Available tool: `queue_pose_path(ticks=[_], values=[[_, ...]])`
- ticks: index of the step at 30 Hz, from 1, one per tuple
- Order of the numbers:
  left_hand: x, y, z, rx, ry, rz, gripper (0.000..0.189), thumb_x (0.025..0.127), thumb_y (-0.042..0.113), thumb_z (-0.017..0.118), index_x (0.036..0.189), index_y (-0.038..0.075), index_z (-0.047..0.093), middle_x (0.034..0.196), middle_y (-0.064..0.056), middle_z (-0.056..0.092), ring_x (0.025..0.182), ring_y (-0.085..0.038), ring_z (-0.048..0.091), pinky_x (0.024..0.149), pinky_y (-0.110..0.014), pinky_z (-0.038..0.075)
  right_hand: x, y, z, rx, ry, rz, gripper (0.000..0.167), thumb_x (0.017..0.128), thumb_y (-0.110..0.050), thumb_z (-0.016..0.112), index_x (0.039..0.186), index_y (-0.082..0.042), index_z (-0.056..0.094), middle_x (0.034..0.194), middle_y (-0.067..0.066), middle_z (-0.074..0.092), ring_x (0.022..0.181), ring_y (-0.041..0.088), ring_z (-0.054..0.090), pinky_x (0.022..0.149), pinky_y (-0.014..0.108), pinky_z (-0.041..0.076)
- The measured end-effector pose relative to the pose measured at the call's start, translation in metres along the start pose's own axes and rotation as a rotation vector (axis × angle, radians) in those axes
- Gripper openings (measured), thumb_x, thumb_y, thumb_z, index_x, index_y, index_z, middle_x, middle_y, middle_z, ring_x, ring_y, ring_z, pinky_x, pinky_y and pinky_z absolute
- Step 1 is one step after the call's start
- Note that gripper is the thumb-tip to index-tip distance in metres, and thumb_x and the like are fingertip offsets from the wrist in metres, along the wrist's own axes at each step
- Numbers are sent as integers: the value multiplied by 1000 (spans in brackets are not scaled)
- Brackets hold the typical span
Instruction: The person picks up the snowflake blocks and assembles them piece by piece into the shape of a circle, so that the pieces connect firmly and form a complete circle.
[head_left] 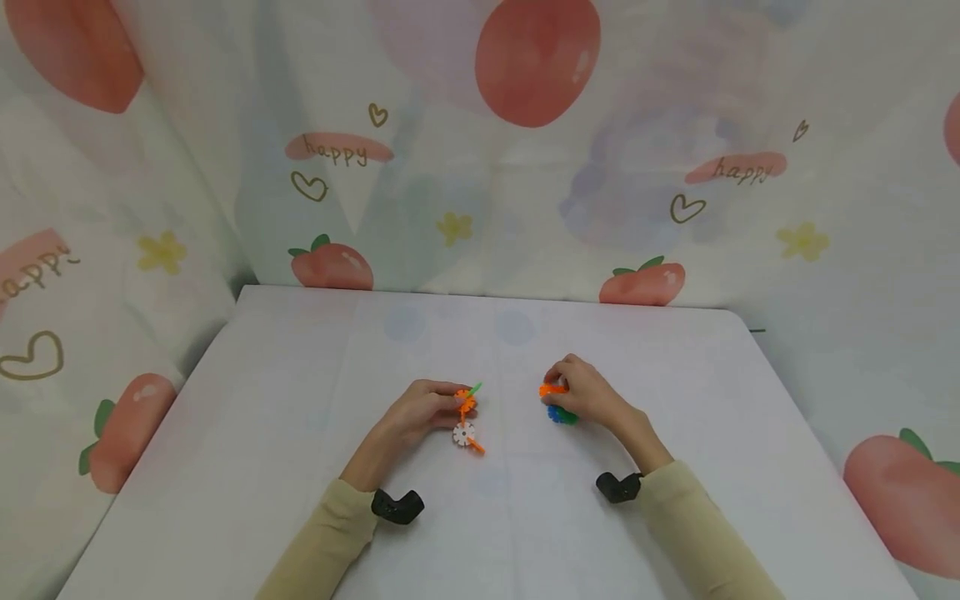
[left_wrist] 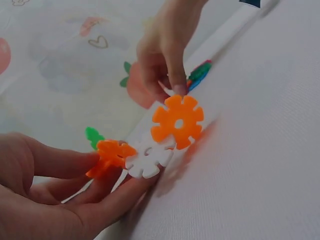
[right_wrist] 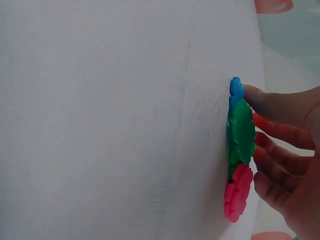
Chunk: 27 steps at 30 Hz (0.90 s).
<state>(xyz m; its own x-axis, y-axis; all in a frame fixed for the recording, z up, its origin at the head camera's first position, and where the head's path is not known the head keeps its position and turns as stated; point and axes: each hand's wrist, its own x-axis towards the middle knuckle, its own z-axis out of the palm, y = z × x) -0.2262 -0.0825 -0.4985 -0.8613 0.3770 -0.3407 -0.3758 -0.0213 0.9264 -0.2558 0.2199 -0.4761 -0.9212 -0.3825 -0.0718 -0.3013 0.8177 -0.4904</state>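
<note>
My left hand (head_left: 423,408) pinches a joined chain of notched plastic snowflake discs. The chain has a green disc (left_wrist: 93,137) at one end, then an orange disc (left_wrist: 112,153), a white disc (left_wrist: 150,159) and another orange disc (left_wrist: 178,123) at the free end. Across a gap to the right, my right hand (head_left: 592,393) pinches an orange snowflake disc (head_left: 552,389) between thumb and fingers. Close by its fingertips are a blue disc (right_wrist: 236,89), a green disc (right_wrist: 242,127) and a pink disc (right_wrist: 239,192), bunched together. The hand partly hides this bunch in the head view.
A white cloth covers the table (head_left: 480,533). Behind it hangs a printed curtain (head_left: 525,183) with fruit, hearts and lettering. Black wrist mounts (head_left: 397,506) sit at both sleeve cuffs.
</note>
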Motion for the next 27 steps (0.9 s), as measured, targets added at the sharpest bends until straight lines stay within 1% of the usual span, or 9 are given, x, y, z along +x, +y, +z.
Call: queue_pose_path(ticks=[3, 7, 9, 12, 15, 17, 20, 23, 27], values=[[-2, 0, -2, 3, -13, 12, 41, 100, -1, 54, 140, -11, 55, 127, -28, 67, 106, -28, 74, 94, -36, 60, 1, 1, 2, 6, -2, 16, 21, 90, -15, 81, 100, -1, 69, 99, 11, 63, 88, 23, 57, 80, 37, 54], [-5, 2, -5, -6, -48, 4, 48, 100, -1, 53, 147, -8, 48, 134, -30, 62, 108, -28, 73, 96, -35, 58, 1, -1, 3, 8, 9, 30, 25, 89, -17, 82, 101, -2, 66, 94, 8, 65, 85, 21, 58, 80, 37, 54], [-5, 3, -6, -14, -63, -11, 49, 100, 0, 53, 149, -8, 46, 135, -28, 61, 108, -27, 73, 97, -35, 58, 1, -1, 3, 6, 12, 34, 27, 88, -19, 83, 102, -1, 67, 93, 7, 66, 85, 20, 59, 80, 37, 55], [-5, 3, -8, -17, -79, -16, 45, 104, 6, 54, 144, -12, 48, 126, -24, 65, 106, -26, 73, 95, -34, 58, 1, -3, 4, 7, 3, 32, 28, 88, -23, 83, 98, -1, 69, 89, 7, 67, 83, 19, 59, 77, 34, 54], [-4, 4, -9, -22, -72, -18, 40, 107, 13, 54, 137, -15, 53, 112, -17, 68, 102, -24, 73, 91, -32, 60, 0, -4, 4, 19, 2, 41, 29, 87, -25, 84, 92, -2, 68, 86, 6, 65, 80, 18, 57, 72, 29, 50], [-4, 3, -9, -31, -68, -13, 40, 107, 13, 54, 135, -15, 54, 109, -16, 68, 100, -23, 72, 90, -32, 60, 0, -5, 4, 25, 7, 44, 29, 87, -26, 84, 90, -4, 66, 84, 6, 63, 78, 18, 55, 68, 28, 48], [-4, 2, -10, -43, -65, -11, 42, 106, 12, 56, 139, -14, 52, 114, -16, 66, 100, -23, 72, 90, -32, 60, 1, -7, 5, 56, 29, 53, 27, 89, -27, 83, 86, -7, 64, 81, 4, 60, 75, 18, 53, 65, 26, 46], [-4, 1, -9, -51, -68, -14, 44, 106, 12, 57, 141, -13, 50, 119, -17, 63, 100, -23, 73, 92, -34, 60, 1, -10, 6, 100, 55, 45, 26, 91, -28, 80, 84, -9, 64, 76, 3, 57, 70, 17, 52, 60, 25, 44], [-3, 2, -8, -50, -74, -9, 44, 105, 11, 58, 141, -13, 47, 122, -20, 63, 98, -23, 73, 95, -36, 59, 2, -13, 11, 172, 125, 10, 26, 91, -30, 80, 83, -11, 64, 71, 0, 57, 63, 15, 52, 57, 25, 43]])
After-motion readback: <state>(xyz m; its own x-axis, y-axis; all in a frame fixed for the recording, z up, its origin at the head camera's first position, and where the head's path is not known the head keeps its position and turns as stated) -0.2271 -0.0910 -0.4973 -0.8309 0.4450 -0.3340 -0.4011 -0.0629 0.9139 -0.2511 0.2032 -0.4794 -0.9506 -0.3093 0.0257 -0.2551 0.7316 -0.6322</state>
